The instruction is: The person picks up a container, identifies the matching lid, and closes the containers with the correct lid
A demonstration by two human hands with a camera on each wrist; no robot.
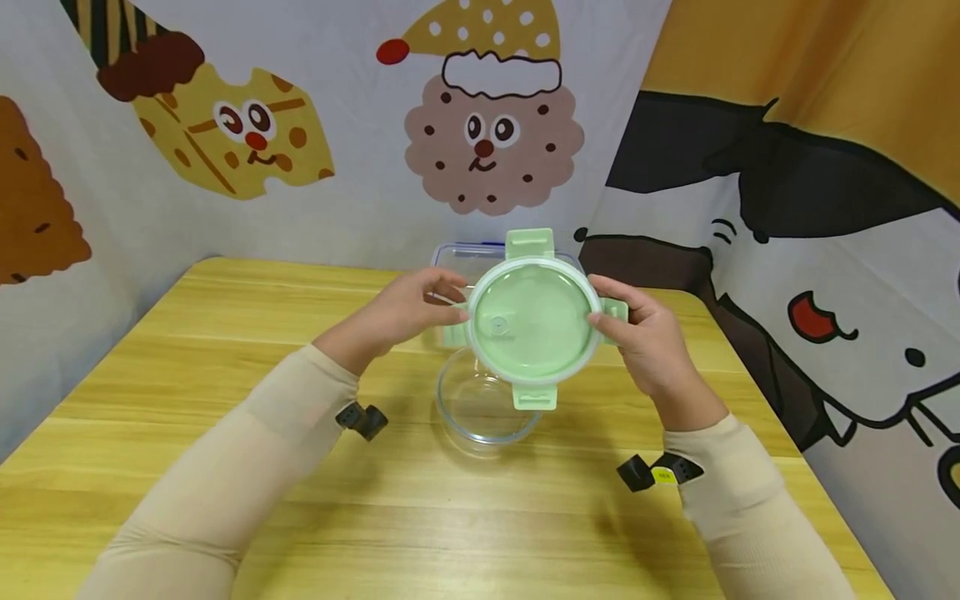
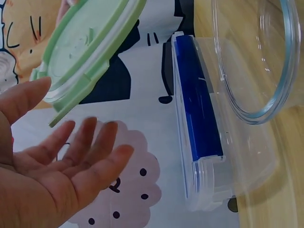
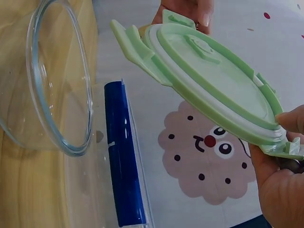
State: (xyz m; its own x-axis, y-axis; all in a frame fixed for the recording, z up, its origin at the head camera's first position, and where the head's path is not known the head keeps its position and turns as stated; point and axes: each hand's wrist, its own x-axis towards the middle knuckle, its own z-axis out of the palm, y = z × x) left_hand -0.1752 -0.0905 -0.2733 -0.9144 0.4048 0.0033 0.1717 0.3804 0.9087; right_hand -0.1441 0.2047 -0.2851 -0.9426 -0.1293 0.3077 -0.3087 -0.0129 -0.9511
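A round light-green lid (image 1: 532, 321) with a pale rim and side tabs is held up over the table, tilted. My right hand (image 1: 648, 337) pinches its right edge beside a tab, with the thumb (image 3: 292, 118) on the upper face. On the other side my left hand (image 1: 397, 312) has its fingers spread. In the left wrist view, its thumb (image 2: 28, 97) is close by a lid tab and the other fingers stand apart from it. Below the lid is a round clear glass bowl (image 1: 452, 417), uncovered and partly hidden by the lid in the head view.
Behind the bowl stands a clear rectangular container with a blue clip (image 2: 197, 99), partly covered by the lid in the head view. The wooden table (image 1: 300, 517) reaches back to a cartoon-printed curtain (image 1: 360, 225).
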